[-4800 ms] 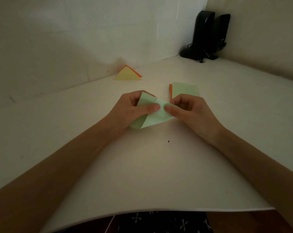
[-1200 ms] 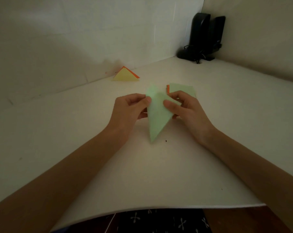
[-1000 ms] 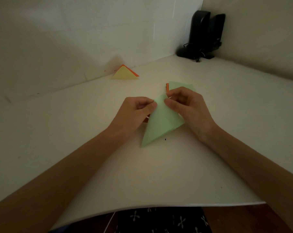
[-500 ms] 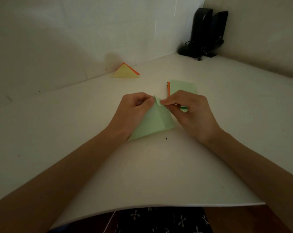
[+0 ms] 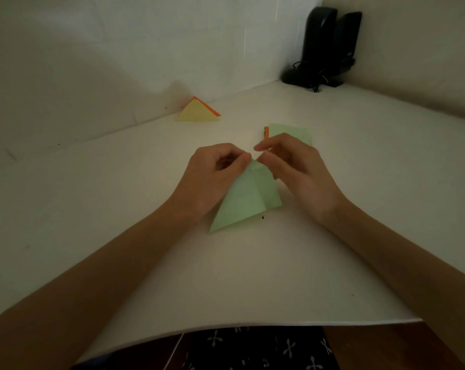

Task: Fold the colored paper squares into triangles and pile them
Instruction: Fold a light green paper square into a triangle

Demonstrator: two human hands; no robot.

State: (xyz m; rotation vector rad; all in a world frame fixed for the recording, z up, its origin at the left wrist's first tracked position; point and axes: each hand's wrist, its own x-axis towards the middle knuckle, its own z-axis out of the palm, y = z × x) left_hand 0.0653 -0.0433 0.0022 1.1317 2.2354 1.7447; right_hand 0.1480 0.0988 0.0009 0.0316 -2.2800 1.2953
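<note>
Head view. Pinching the far tip of the light green paper (image 5: 248,201) with the left grip (image 5: 212,177): thumb and forefinger closed on that corner, other fingers curled in. Meeting it from the opposite side with the right grip (image 5: 298,169): thumb tip set against the same tip, forefinger raised just clear above it, remaining fingers curled. Cannot tell whether a true pinch or only a press. Probably held this way to bring the corners of the square exactly together before flattening the crease, hence both grips crowded at one point and neither on the near edge.

Lying between the two grips and just nearward of them on the white table (image 5: 252,276). Folded roughly into a triangle, apex up at the fingertips, long edge toward the body, one low corner poking out below the left wrist. Showing a ridge line from the apex down toward the near edge, the facet on the right grip's side darker, so likely not pressed flat. Pale mint, matt and thin. Apt to spring open if released.

Just beyond the right grip, partly hidden by its knuckles: the stack of unfolded squares (image 5: 290,130), green on top, an orange edge showing on the side toward the left grip. Well beyond the left grip, against the wall (image 5: 92,62): the pile of finished triangles (image 5: 198,113), yellow over orange, presumably where this one belongs
</note>
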